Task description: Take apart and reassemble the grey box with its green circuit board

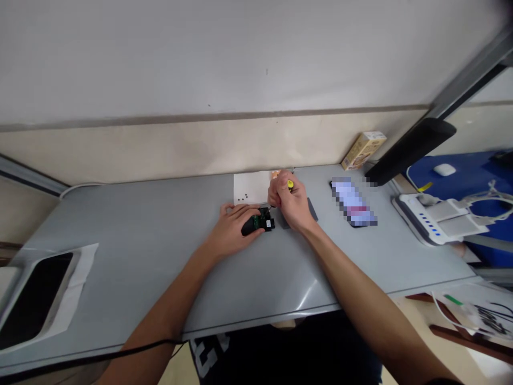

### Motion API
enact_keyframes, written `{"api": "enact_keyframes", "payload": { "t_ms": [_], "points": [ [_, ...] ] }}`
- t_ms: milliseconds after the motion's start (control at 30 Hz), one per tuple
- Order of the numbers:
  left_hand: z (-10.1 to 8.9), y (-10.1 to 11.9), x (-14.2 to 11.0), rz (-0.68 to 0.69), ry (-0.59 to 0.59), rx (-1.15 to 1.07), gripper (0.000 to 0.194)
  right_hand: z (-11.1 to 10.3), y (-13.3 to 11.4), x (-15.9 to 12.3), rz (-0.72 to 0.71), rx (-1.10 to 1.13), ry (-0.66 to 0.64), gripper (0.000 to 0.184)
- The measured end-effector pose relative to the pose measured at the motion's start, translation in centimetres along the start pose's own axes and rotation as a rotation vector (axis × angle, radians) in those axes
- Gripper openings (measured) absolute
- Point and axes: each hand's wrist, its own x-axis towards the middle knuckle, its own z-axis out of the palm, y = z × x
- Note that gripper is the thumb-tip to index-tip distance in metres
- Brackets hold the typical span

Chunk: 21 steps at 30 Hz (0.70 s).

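A small black device with a bare green circuit board [262,220], its rounded shell like an opened computer mouse, lies on the grey table [160,224]. My left hand [234,227] grips it from the left, fingers over the top and thumb along the near side. My right hand [290,200] is closed in a fist around a screwdriver [290,184] whose yellow handle end shows; its thin shaft slants down to the board. Whether the tip sits in a screw is too small to tell. Several tiny dark screws [242,198] lie on a white sheet [251,184] behind the hands.
A dark grey flat piece [312,209] lies partly under my right wrist. Further right are a phone [352,202], a carton [364,149], a black post [409,152] and a white power strip [436,219]. A black slab [36,299] rests at left; a cable [120,350] crosses my left forearm.
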Motion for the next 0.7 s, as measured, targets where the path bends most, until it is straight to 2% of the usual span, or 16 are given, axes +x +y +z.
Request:
{"api": "enact_keyframes", "payload": {
  "t_ms": [200,533,700],
  "points": [
    [0.1,0.3,0.1,-0.017,0.007,-0.006,0.024,0.2,-0.1,0.0,-0.026,0.005,-0.037,0.046],
    [0.2,0.3,0.1,-0.002,0.039,-0.016,0.022,0.5,-0.3,-0.2,-0.02,-0.048,-0.006,0.048],
    [0.5,0.2,-0.1,0.011,0.074,-0.001,0.019,0.4,-1.1,0.1,0.064,-0.036,-0.034,0.049]
  ]
}}
